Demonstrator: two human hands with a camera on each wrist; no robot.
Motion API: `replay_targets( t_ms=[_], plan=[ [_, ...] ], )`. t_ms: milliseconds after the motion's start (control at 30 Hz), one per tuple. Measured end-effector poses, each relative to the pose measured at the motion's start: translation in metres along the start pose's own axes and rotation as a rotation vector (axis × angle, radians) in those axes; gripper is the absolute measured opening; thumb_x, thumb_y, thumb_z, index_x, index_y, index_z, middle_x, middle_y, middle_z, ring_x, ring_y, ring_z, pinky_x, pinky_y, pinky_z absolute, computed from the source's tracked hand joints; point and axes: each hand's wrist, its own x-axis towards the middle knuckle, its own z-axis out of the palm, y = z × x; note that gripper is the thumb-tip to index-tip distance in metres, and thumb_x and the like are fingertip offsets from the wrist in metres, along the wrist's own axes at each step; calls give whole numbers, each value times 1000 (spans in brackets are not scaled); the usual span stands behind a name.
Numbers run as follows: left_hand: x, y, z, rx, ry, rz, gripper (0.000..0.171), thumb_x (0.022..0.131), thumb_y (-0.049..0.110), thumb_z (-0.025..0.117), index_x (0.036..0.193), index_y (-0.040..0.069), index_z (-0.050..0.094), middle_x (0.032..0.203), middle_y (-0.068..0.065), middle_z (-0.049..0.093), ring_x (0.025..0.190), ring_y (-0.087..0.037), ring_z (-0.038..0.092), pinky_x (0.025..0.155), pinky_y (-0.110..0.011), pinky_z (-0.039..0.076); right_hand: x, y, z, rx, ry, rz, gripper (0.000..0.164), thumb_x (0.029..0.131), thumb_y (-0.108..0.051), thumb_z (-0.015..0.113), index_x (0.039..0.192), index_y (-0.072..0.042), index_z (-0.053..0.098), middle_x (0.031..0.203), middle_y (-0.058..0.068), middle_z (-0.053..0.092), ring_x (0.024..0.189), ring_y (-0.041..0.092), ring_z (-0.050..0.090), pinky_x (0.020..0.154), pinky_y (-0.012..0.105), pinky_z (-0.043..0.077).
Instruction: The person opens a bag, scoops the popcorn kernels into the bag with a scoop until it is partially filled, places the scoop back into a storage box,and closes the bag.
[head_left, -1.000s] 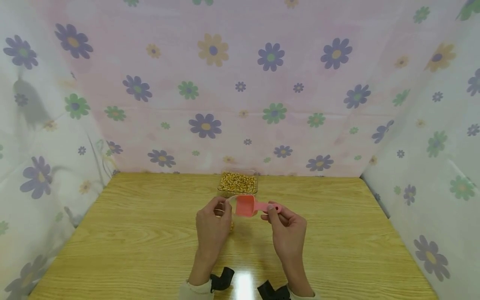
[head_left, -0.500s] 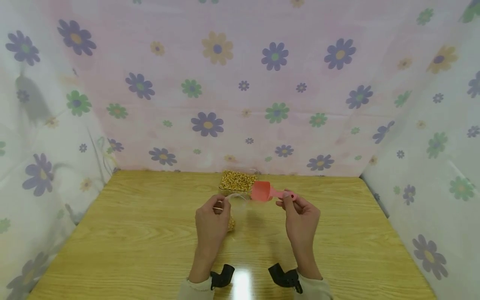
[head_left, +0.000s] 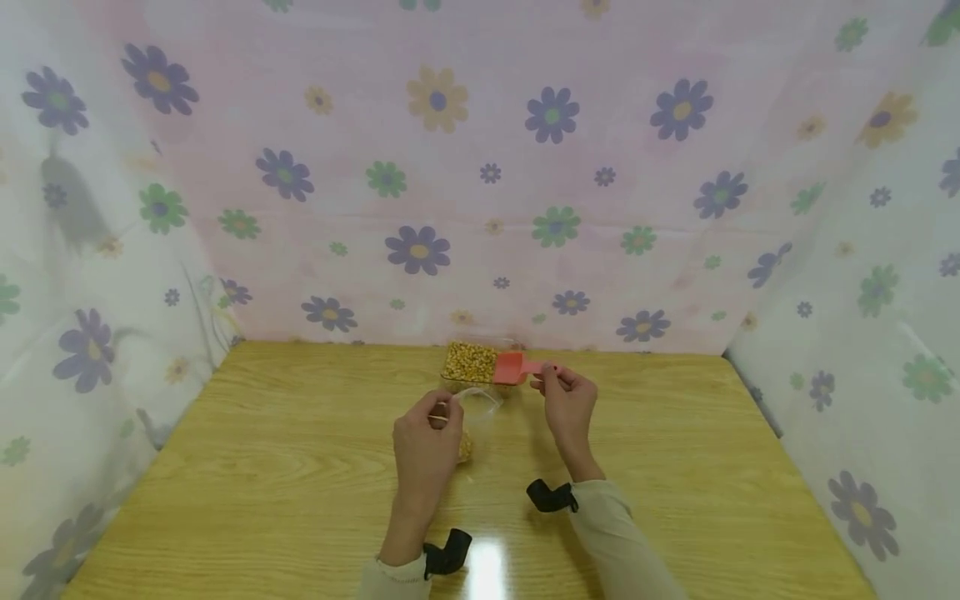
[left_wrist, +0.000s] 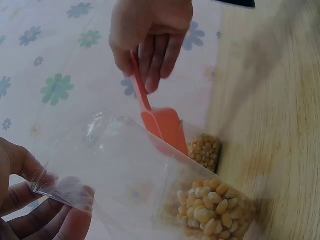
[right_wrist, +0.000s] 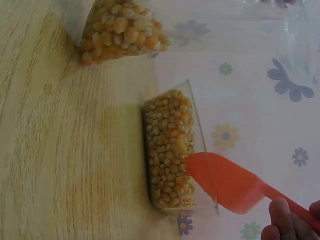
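My left hand [head_left: 427, 442] pinches the top edge of a clear plastic bag [left_wrist: 135, 165], whose mouth stands open. Corn kernels [left_wrist: 210, 207] fill the bottom of the bag, which is at the table. By its handle, my right hand [head_left: 570, 404] holds a pink scoop [head_left: 510, 367]. The scoop's bowl is over the right part of a clear rectangular container [right_wrist: 202, 135] of corn kernels [right_wrist: 167, 145], its tip at the rim in the right wrist view. Whether the tip touches the kernels I cannot tell.
The wooden table [head_left: 262, 467] carries the container near its back edge. A flowered curtain [head_left: 480, 167] hangs behind and along both sides. Black wrist mounts [head_left: 447, 552] sit on both forearms.
My right hand first moved the scoop right, away from the bag's mouth, then forward and left to over the container. The left hand stays in place holding the bag.
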Motion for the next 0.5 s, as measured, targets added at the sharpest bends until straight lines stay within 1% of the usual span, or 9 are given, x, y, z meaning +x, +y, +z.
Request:
replay_targets(
  t_ms=[67, 133, 167, 233, 367, 433, 500],
  plan=[
    [0, 0, 0, -5, -4, -11, 11, 95, 9, 68, 86, 10, 74, 72, -4, 71, 60, -9, 67, 59, -27, 56, 3, 6, 6, -28, 0, -1, 30, 102, -13, 62, 87, 12, 68, 94, 27, 75, 75, 31, 76, 76, 35, 62],
    [0, 0, 0, -8, -5, -17, 11, 95, 9, 68, 86, 10, 74, 72, -4, 71, 60, -9, 67, 59, -27, 56, 6, 10, 10, -43, -4, 0, 29, 102, -13, 61, 88, 10, 70, 92, 26, 75, 78, 37, 76, 74, 38, 62],
    [0, -1, 0, -9, -3, -18, 11, 95, 9, 68, 86, 10, 75, 72, -4, 71, 60, -9, 67, 59, -27, 56, 8, 11, 11, -45, -9, 8, 28, 102, -13, 61, 90, 10, 72, 92, 26, 75, 78, 37, 76, 74, 39, 62],
    [0, -1, 0, -11, 2, -13, 11, 94, 8, 68, 86, 9, 75, 72, -4, 72, 60, -9, 67, 58, -26, 56, 12, 13, 13, -34, -23, 56, 28, 102, -13, 61, 94, 11, 73, 91, 25, 75, 77, 34, 76, 71, 35, 62],
    [0, -2, 1, -23, 6, -11, 11, 94, 7, 68, 85, 9, 75, 71, -4, 71, 59, -8, 66, 58, -26, 55, 19, 17, 14, 61, -31, 242, 31, 102, -12, 59, 114, 15, 69, 89, 20, 77, 75, 20, 77, 67, 28, 61],
    [0, -2, 0, -27, 6, -11, 12, 94, 7, 68, 85, 10, 74, 71, -3, 71, 59, -8, 66, 58, -25, 55, 22, 18, 13, 105, -37, 330, 33, 102, -11, 59, 121, 15, 65, 86, 14, 77, 74, 15, 76, 68, 25, 60],
    [1, -2, 0, -30, 6, -8, 11, 94, 7, 68, 85, 10, 74, 71, -3, 71, 59, -8, 66, 58, -25, 55, 25, 19, 13, 131, -51, 404, 34, 102, -12, 59, 124, 14, 64, 83, 8, 77, 73, 11, 75, 71, 26, 60]
  ],
)
